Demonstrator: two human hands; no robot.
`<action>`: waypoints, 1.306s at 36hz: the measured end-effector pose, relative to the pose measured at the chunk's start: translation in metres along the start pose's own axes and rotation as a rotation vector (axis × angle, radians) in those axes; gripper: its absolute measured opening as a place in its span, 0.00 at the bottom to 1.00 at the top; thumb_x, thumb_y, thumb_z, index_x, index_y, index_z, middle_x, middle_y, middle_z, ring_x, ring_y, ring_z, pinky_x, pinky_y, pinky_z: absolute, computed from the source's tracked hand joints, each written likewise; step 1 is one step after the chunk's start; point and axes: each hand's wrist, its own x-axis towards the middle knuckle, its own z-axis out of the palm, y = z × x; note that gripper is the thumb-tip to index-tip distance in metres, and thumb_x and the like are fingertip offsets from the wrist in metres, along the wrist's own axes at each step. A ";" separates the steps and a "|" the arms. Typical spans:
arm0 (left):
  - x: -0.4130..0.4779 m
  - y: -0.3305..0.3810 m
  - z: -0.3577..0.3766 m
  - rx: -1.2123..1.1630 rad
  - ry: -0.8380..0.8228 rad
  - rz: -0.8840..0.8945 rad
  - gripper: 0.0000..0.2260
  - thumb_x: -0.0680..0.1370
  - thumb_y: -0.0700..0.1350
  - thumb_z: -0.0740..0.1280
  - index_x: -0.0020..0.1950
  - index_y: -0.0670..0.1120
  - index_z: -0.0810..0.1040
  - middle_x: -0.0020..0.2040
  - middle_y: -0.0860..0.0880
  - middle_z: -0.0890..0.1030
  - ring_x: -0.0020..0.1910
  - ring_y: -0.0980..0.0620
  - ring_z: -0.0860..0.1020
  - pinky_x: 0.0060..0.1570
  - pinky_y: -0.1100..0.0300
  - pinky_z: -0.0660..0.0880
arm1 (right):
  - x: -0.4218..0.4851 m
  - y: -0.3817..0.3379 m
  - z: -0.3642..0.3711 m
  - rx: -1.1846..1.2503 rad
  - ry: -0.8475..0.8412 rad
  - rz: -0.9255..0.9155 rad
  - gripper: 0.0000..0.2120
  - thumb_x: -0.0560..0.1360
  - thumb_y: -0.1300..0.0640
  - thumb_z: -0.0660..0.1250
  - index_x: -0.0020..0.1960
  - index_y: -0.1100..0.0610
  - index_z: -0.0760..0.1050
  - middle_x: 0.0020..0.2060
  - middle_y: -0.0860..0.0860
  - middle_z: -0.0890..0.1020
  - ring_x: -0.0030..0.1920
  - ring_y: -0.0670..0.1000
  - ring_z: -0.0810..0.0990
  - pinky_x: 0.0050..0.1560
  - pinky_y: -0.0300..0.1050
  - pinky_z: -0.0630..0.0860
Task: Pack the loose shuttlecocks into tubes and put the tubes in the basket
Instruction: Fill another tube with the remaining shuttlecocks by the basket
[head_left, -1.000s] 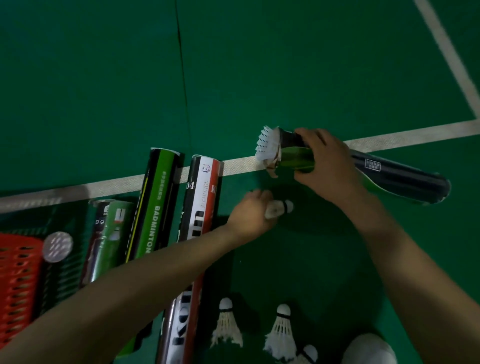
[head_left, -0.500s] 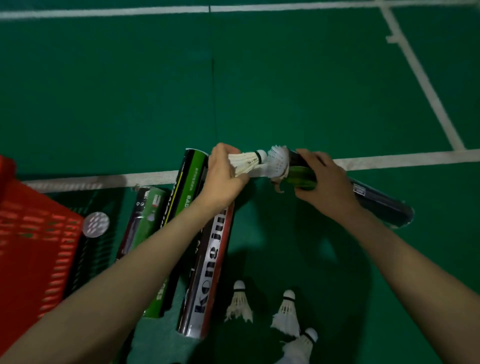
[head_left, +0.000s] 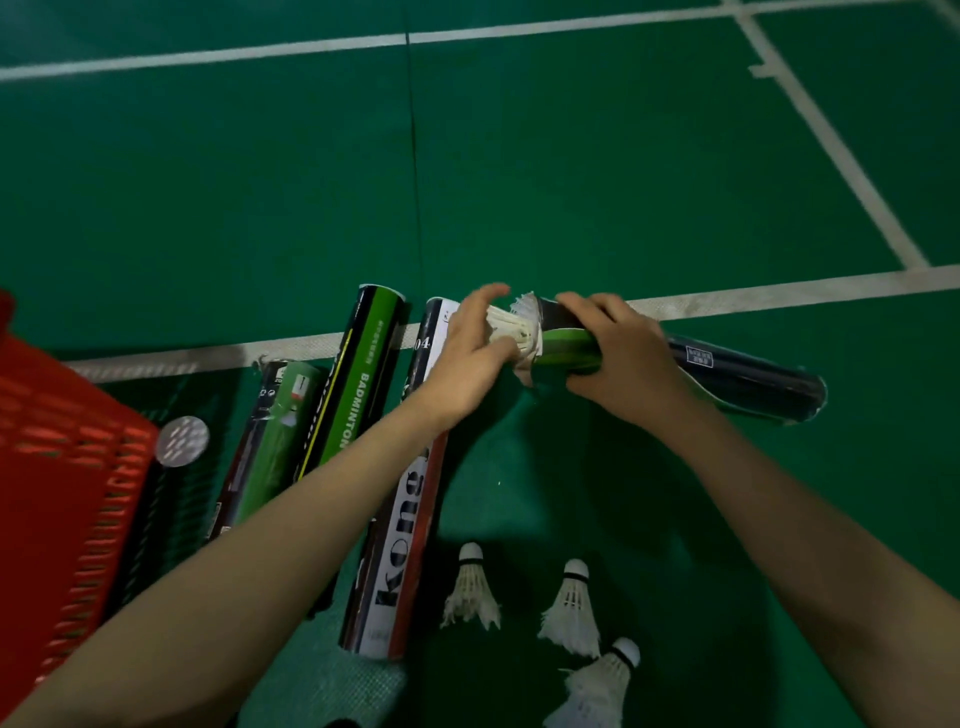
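Head view, frame centre: shuttlecock (head_left: 506, 328) half-seated in mouth of dark tube (head_left: 727, 371), pinched by left hand (head_left: 470, 358); right hand (head_left: 618, 358) wrapped around tube near its opening. Lower centre: three loose shuttlecocks (head_left: 569, 605) on floor, unpacked. Left of centre: three more tubes (head_left: 358, 384) lying flat, not basketed. Left edge: red basket (head_left: 67, 467). Judged mid-task; packing and all basketing remain.

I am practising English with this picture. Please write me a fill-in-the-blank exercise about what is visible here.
1. The right hand holds a dark ____.
2. The left hand pushes a shuttlecock into its open ____.
3. ____ loose shuttlecocks lie on the floor.
4. The basket is ____ in colour.

Missing words: tube; end; Three; red
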 end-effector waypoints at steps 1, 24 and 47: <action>0.001 0.000 0.002 -0.071 0.001 -0.017 0.26 0.66 0.51 0.63 0.62 0.68 0.64 0.67 0.36 0.69 0.66 0.37 0.69 0.67 0.44 0.66 | -0.001 0.000 0.002 -0.010 -0.004 -0.012 0.39 0.65 0.54 0.73 0.73 0.48 0.61 0.64 0.53 0.71 0.61 0.56 0.71 0.65 0.53 0.62; -0.079 -0.083 0.021 0.186 0.108 -0.309 0.10 0.77 0.36 0.58 0.56 0.46 0.69 0.57 0.37 0.71 0.60 0.34 0.71 0.61 0.46 0.69 | -0.060 -0.009 0.058 -0.113 -0.206 -0.130 0.37 0.66 0.55 0.72 0.71 0.49 0.60 0.66 0.54 0.65 0.68 0.57 0.64 0.72 0.63 0.49; -0.139 -0.082 0.013 0.105 0.112 -0.306 0.13 0.70 0.34 0.70 0.46 0.49 0.71 0.42 0.45 0.76 0.35 0.46 0.75 0.32 0.60 0.71 | -0.111 -0.022 0.064 -0.147 -0.186 -0.063 0.36 0.66 0.60 0.71 0.71 0.50 0.62 0.66 0.54 0.66 0.68 0.59 0.64 0.72 0.66 0.44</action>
